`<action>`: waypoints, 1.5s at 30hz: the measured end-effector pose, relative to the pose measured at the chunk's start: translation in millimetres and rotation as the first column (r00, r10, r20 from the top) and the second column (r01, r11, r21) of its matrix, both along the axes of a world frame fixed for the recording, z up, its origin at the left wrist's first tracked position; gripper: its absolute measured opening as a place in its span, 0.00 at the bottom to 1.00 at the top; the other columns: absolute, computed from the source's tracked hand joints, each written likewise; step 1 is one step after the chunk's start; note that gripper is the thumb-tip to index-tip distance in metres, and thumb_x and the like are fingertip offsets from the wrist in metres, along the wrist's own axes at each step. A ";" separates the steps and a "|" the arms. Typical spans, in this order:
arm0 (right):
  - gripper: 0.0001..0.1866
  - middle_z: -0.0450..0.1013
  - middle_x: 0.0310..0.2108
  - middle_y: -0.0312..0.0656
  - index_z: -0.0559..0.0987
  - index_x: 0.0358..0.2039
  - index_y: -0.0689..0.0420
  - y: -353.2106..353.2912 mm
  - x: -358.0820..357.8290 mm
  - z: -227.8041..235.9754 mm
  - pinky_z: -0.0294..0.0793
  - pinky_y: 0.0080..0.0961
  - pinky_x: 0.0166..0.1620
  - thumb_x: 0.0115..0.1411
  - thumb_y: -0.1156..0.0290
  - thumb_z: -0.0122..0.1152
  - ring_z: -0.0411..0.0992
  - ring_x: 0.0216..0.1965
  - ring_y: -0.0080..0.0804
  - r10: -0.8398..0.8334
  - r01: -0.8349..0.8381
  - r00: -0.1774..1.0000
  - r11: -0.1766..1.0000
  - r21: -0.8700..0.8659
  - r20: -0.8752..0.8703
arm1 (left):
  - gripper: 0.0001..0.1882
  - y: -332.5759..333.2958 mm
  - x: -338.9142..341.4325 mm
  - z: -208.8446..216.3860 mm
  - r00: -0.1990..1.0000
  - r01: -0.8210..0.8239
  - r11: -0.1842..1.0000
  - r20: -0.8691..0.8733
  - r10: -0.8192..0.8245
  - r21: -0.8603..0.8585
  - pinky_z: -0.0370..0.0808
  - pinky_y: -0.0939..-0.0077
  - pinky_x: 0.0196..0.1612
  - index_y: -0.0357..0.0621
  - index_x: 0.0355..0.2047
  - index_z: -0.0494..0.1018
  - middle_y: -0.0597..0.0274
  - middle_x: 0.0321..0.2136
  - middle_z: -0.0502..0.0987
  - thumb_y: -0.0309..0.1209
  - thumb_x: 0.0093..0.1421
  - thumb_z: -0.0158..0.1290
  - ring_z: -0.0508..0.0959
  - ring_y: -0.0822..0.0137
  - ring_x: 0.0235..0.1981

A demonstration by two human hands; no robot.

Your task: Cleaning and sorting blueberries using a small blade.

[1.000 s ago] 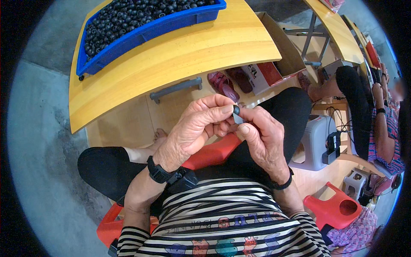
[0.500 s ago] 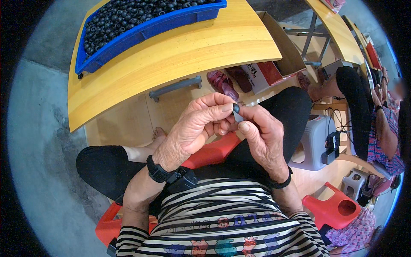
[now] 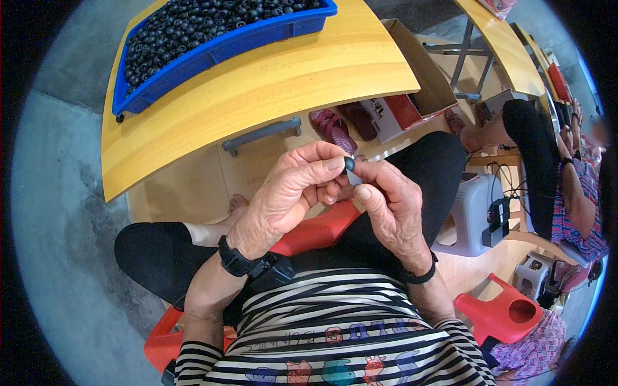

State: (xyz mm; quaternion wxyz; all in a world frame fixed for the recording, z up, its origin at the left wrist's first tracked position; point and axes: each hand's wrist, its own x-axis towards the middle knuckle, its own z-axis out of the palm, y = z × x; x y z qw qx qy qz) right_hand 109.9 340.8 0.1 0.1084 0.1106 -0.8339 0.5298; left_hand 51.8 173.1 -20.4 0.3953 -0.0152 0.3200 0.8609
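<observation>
My left hand (image 3: 278,196) pinches a small round black part (image 3: 349,165) between thumb and fingers, above my lap. Just beside it, my right hand (image 3: 396,206) has its thumb and forefinger closed on a small pale blade-like piece (image 3: 353,178). That piece touches, or nearly touches, the underside of the black part; its grip end is hidden by my fingers. Ahead on the left, a blue bin (image 3: 222,55) is heaped with similar black ring-shaped parts (image 3: 187,40).
The bin stands on a yellow wooden table (image 3: 270,83) just beyond my knees. Sandals (image 3: 331,130) and an open cardboard box (image 3: 421,67) are beneath and beside it. To the right are a grey stool (image 3: 468,215), a red stool (image 3: 499,309) and another seated person (image 3: 582,193).
The view has shifted very slightly. Both hands keep their grips close together, and the black part looks slightly turned against the pale piece.
</observation>
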 end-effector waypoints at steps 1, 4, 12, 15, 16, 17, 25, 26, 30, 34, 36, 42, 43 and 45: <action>0.13 0.71 0.25 0.44 0.75 0.36 0.62 -0.4 0.5 0.8 0.70 0.24 0.30 0.55 0.66 0.58 0.71 0.26 0.33 -0.003 0.003 1.000 1.000 -0.001 0.011 | 0.05 -0.1 0.3 0.3 1.000 -0.004 1.000 -0.001 0.004 0.002 0.71 0.87 0.23 0.44 0.34 0.73 0.67 0.24 0.75 0.28 0.57 0.53 0.73 0.78 0.21; 0.13 0.71 0.25 0.44 0.75 0.36 0.62 -0.9 0.9 1.9 0.70 0.24 0.30 0.55 0.66 0.58 0.71 0.26 0.33 -0.007 0.007 1.000 1.000 0.001 0.020 | 0.05 -1.1 0.1 0.6 1.000 -0.004 1.000 -0.005 0.004 0.009 0.72 0.87 0.23 0.44 0.34 0.73 0.66 0.24 0.76 0.28 0.57 0.54 0.74 0.78 0.21; 0.13 0.71 0.25 0.44 0.75 0.37 0.62 -0.4 1.1 5.1 0.70 0.25 0.30 0.55 0.66 0.58 0.71 0.26 0.34 0.006 -0.006 1.000 1.000 0.026 0.003 | 0.07 -2.7 -0.5 1.5 1.000 -0.004 0.999 -0.009 0.004 0.033 0.73 0.86 0.25 0.43 0.36 0.73 0.65 0.25 0.76 0.27 0.56 0.54 0.75 0.77 0.22; 0.13 0.70 0.25 0.44 0.75 0.37 0.62 -0.4 1.7 6.7 0.70 0.25 0.30 0.55 0.66 0.58 0.71 0.26 0.34 0.006 -0.006 1.000 1.000 0.031 -0.015 | 0.07 -2.9 -0.4 1.9 1.000 -0.005 0.999 -0.004 0.005 0.041 0.74 0.86 0.25 0.42 0.36 0.73 0.65 0.25 0.76 0.27 0.56 0.54 0.75 0.77 0.22; 0.13 0.70 0.25 0.44 0.75 0.37 0.62 -0.4 2.1 7.3 0.70 0.25 0.29 0.55 0.66 0.58 0.70 0.26 0.33 0.005 -0.004 1.000 1.000 0.029 -0.006 | 0.08 -2.8 -0.3 2.9 1.000 -0.005 0.999 -0.003 0.005 0.034 0.74 0.86 0.25 0.42 0.37 0.73 0.64 0.26 0.77 0.27 0.56 0.54 0.75 0.77 0.22; 0.13 0.70 0.25 0.44 0.75 0.38 0.62 -0.5 2.4 8.1 0.70 0.25 0.29 0.55 0.66 0.58 0.70 0.26 0.33 0.003 -0.003 1.000 1.000 0.028 0.004 | 0.08 -2.7 -0.2 3.5 1.000 -0.004 1.000 -0.002 0.004 0.028 0.74 0.86 0.25 0.42 0.37 0.73 0.64 0.26 0.77 0.27 0.56 0.54 0.76 0.77 0.23; 0.16 0.69 0.23 0.42 0.75 0.38 0.62 2.4 5.9 11.9 0.67 0.22 0.27 0.54 0.63 0.60 0.68 0.23 0.30 0.017 -0.015 0.999 0.999 0.050 -0.033 | 0.09 -4.5 0.1 7.5 1.000 0.000 1.000 -0.031 0.001 0.028 0.74 0.87 0.26 0.41 0.38 0.73 0.63 0.27 0.77 0.28 0.56 0.54 0.75 0.77 0.23; 0.17 0.68 0.22 0.41 0.76 0.38 0.62 3.1 6.2 11.4 0.66 0.21 0.26 0.53 0.62 0.61 0.66 0.22 0.29 0.021 -0.019 0.999 0.999 0.047 -0.042 | 0.09 -4.5 0.1 7.7 0.999 -0.001 1.000 -0.050 0.003 0.025 0.74 0.87 0.26 0.41 0.38 0.74 0.63 0.27 0.77 0.28 0.56 0.54 0.75 0.78 0.23; 0.19 0.66 0.21 0.39 0.76 0.37 0.62 4.4 6.1 9.1 0.63 0.19 0.25 0.51 0.60 0.63 0.63 0.21 0.26 0.000 0.000 1.000 1.000 -0.028 -0.020 | 0.09 -6.4 0.4 11.7 0.996 0.028 1.000 -0.083 -0.027 0.012 0.74 0.87 0.26 0.41 0.38 0.74 0.63 0.27 0.77 0.28 0.56 0.55 0.75 0.78 0.24; 0.19 0.66 0.22 0.35 0.76 0.37 0.62 1.8 7.8 6.0 0.62 0.16 0.26 0.49 0.64 0.66 0.63 0.23 0.21 -0.048 0.073 0.991 0.977 -0.200 0.128 | 0.09 -7.1 2.6 14.3 0.994 0.024 1.000 -0.108 -0.025 -0.010 0.74 0.86 0.28 0.42 0.38 0.74 0.64 0.27 0.77 0.28 0.55 0.55 0.75 0.78 0.24; 0.18 0.67 0.23 0.34 0.76 0.37 0.62 0.0 6.0 8.2 0.62 0.14 0.27 0.47 0.68 0.67 0.63 0.24 0.18 -0.051 0.090 0.990 0.945 -0.314 0.130 | 0.09 -6.4 3.7 17.6 0.992 0.028 0.999 -0.119 -0.030 -0.018 0.74 0.86 0.28 0.42 0.38 0.74 0.64 0.27 0.77 0.27 0.55 0.55 0.75 0.78 0.24; 0.18 0.67 0.24 0.33 0.75 0.38 0.62 -6.3 6.0 14.1 0.62 0.13 0.28 0.46 0.71 0.67 0.64 0.26 0.16 -0.030 0.123 0.977 0.887 -0.444 0.210 | 0.10 -3.5 7.0 22.3 0.987 -0.003 0.997 -0.161 -0.008 -0.071 0.73 0.84 0.26 0.40 0.36 0.71 0.62 0.26 0.76 0.28 0.54 0.56 0.75 0.75 0.23; 0.18 0.67 0.24 0.33 0.75 0.38 0.62 -7.5 5.4 14.7 0.62 0.13 0.28 0.46 0.71 0.67 0.64 0.26 0.16 -0.031 0.124 0.977 0.887 -0.444 0.211 | 0.10 -3.3 7.4 23.2 0.987 0.003 0.999 -0.162 -0.011 -0.052 0.74 0.85 0.28 0.38 0.37 0.72 0.61 0.27 0.77 0.27 0.54 0.56 0.75 0.76 0.24; 0.16 0.67 0.24 0.33 0.76 0.36 0.62 -9.0 3.3 15.7 0.63 0.12 0.29 0.46 0.72 0.67 0.64 0.26 0.16 -0.060 0.117 0.987 0.901 -0.417 0.147 | 0.10 -1.9 9.1 24.0 0.986 0.010 0.999 -0.164 -0.015 -0.032 0.75 0.85 0.31 0.37 0.38 0.72 0.61 0.28 0.77 0.25 0.55 0.55 0.76 0.76 0.25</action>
